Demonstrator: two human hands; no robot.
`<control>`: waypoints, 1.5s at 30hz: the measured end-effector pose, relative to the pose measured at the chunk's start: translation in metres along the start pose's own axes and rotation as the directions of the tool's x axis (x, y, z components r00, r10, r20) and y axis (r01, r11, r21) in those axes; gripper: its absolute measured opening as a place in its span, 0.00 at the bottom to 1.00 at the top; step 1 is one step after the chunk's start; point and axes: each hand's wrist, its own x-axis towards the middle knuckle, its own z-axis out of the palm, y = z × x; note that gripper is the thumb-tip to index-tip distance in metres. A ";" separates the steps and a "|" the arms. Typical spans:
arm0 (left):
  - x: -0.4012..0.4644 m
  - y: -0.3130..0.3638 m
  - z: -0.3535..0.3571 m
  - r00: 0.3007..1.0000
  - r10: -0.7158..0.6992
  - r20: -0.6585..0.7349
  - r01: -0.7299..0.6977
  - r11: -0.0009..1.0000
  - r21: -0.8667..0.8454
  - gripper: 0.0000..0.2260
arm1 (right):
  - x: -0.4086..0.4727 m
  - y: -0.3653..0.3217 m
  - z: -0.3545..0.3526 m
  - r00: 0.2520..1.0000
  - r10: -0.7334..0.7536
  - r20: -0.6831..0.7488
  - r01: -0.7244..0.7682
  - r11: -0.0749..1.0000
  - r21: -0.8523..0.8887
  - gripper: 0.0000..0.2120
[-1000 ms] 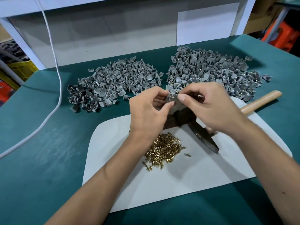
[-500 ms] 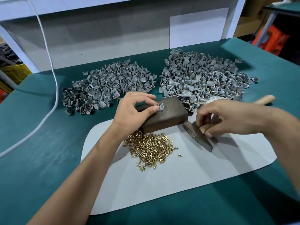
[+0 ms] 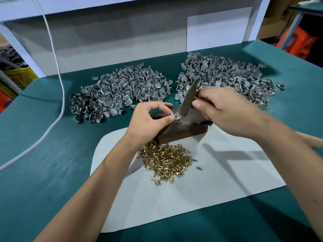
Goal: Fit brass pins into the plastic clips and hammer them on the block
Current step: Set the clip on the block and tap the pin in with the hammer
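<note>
Two hands at work: my left hand (image 3: pixel 148 117) pinches a clip (image 3: pixel 173 117) with its pin (image 3: pixel 176 113) on the block (image 3: pixel 183 131). My right hand (image 3: pixel 222 109) grips the hammer (image 3: pixel 189 97), head beside the pin

Two bare forearms enter from the bottom edge, no sleeves visible up to where the frame cuts them. Left hand (image 3: pixel 150 119) and right hand (image 3: pixel 225 109) both bare: no gloves, rings, watch or wristband. Fingernails short and unpainted; small dark mark on the right forearm near frame edge.
</note>
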 end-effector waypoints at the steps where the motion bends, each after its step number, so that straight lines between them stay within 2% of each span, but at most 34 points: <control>1: 0.000 0.000 0.000 1.000 -0.011 -0.004 0.011 1.000 -0.006 0.03 | 0.001 -0.002 -0.002 0.999 0.003 -0.037 -0.002 1.000 0.017 0.16; 5: 0.001 -0.001 -0.001 0.999 -0.043 -0.002 0.043 0.999 -0.027 0.05 | 0.005 -0.009 -0.002 0.952 -0.063 -0.301 0.080 0.996 0.044 0.10; 6: 0.001 -0.001 -0.001 0.999 -0.044 -0.002 0.044 0.999 -0.027 0.05 | 0.006 -0.011 0.002 0.956 -0.063 -0.287 0.065 0.998 -0.004 0.10; 9: 0.000 0.000 -0.002 0.998 -0.055 -0.002 0.055 0.997 -0.046 0.06 | 0.006 -0.013 0.015 0.998 0.038 -0.041 -0.047 0.971 -0.232 0.11; 10: 0.000 0.001 -0.002 0.998 -0.057 0.000 0.057 0.998 -0.040 0.05 | 0.006 -0.012 0.012 0.998 0.057 -0.013 -0.059 0.960 -0.272 0.10; 12: -0.001 0.002 -0.002 0.998 -0.059 -0.004 0.059 0.998 -0.029 0.04 | 0.009 -0.012 0.000 0.999 0.031 -0.034 -0.040 0.952 -0.305 0.10; 15: 0.000 0.004 -0.002 0.998 -0.070 -0.002 0.070 0.997 -0.019 0.03 | 0.010 -0.015 -0.004 0.974 -0.046 -0.222 0.000 0.979 -0.205 0.09; 16: 0.000 0.004 -0.002 0.997 -0.072 -0.002 0.072 0.997 -0.019 0.03 | 0.010 -0.018 0.000 0.974 -0.042 -0.221 -0.004 0.980 -0.201 0.09; 19: -0.001 0.006 -0.002 0.996 -0.088 -0.002 0.088 0.995 -0.043 0.03 | 0.006 -0.022 0.013 0.998 0.063 -0.016 -0.065 0.956 -0.285 0.10; 20: -0.002 0.006 -0.002 0.996 -0.089 -0.003 0.089 0.995 -0.041 0.03 | 0.006 -0.021 0.010 0.998 0.066 0.000 -0.062 0.944 -0.325 0.10; 22: -0.002 0.008 -0.002 0.996 -0.092 -0.006 0.092 0.995 -0.033 0.03 | 0.008 -0.020 0.000 0.998 0.027 -0.060 -0.047 0.926 -0.376 0.10; 24: -0.002 0.007 -0.002 0.996 -0.091 -0.006 0.091 0.996 -0.023 0.03 | 0.006 -0.023 0.000 0.979 -0.019 -0.201 -0.043 0.953 -0.300 0.11; 25: -0.001 0.007 -0.002 0.996 -0.092 -0.006 0.092 0.995 -0.024 0.03 | 0.004 -0.026 0.004 0.977 -0.020 -0.213 -0.037 0.965 -0.259 0.11; 28: -0.003 0.008 -0.002 0.995 -0.103 -0.002 0.102 0.993 -0.056 0.03 | 0.002 -0.031 0.013 0.998 0.055 -0.022 -0.059 0.942 -0.330 0.11; 29: -0.003 0.009 -0.002 0.995 -0.101 -0.002 0.100 0.994 -0.047 0.03 | 0.003 -0.030 0.009 0.998 0.069 -0.005 -0.066 0.929 -0.364 0.11; 31: -0.003 0.009 -0.002 0.994 -0.105 -0.006 0.105 0.994 -0.038 0.03 | 0.007 -0.027 0.001 0.997 0.027 -0.066 -0.052 0.909 -0.413 0.10; 33: -0.002 0.009 -0.001 0.994 -0.105 -0.007 0.104 0.994 -0.033 0.03 | 0.006 -0.025 0.001 0.974 -0.032 -0.224 -0.052 0.933 -0.357 0.11; 34: -0.002 0.008 -0.002 0.995 -0.104 -0.009 0.103 0.994 -0.034 0.03 | 0.005 -0.026 0.005 0.972 -0.036 -0.234 -0.043 0.944 -0.326 0.11; 37: -0.003 0.010 -0.002 0.995 -0.103 -0.004 0.102 0.994 -0.048 0.03 | 0.002 -0.027 0.016 0.996 0.068 -0.057 -0.084 0.928 -0.362 0.12; 38: -0.004 0.010 -0.002 0.995 -0.098 -0.005 0.098 0.994 -0.042 0.03 | 0.004 -0.025 0.012 0.996 0.073 -0.041 -0.084 0.918 -0.387 0.12; 40: -0.004 0.010 -0.002 0.995 -0.103 -0.004 0.103 0.994 -0.042 0.03 | 0.007 -0.023 0.003 0.996 0.016 -0.088 -0.054 0.897 -0.438 0.11; 42: -0.003 0.008 -0.002 0.994 -0.105 -0.002 0.105 0.994 -0.042 0.03 | 0.008 -0.025 0.002 0.977 -0.036 -0.212 -0.045 0.929 -0.367 0.11; 43: -0.002 0.008 -0.002 0.995 -0.103 -0.004 0.103 0.994 -0.040 0.03 | 0.007 -0.026 0.005 0.976 -0.023 -0.218 -0.052 0.941 -0.333 0.12; 45: -0.003 0.008 -0.002 0.995 -0.103 -0.006 0.103 0.993 -0.053 0.04 | 0.005 -0.030 0.014 0.996 0.032 -0.082 -0.059 0.933 -0.356 0.11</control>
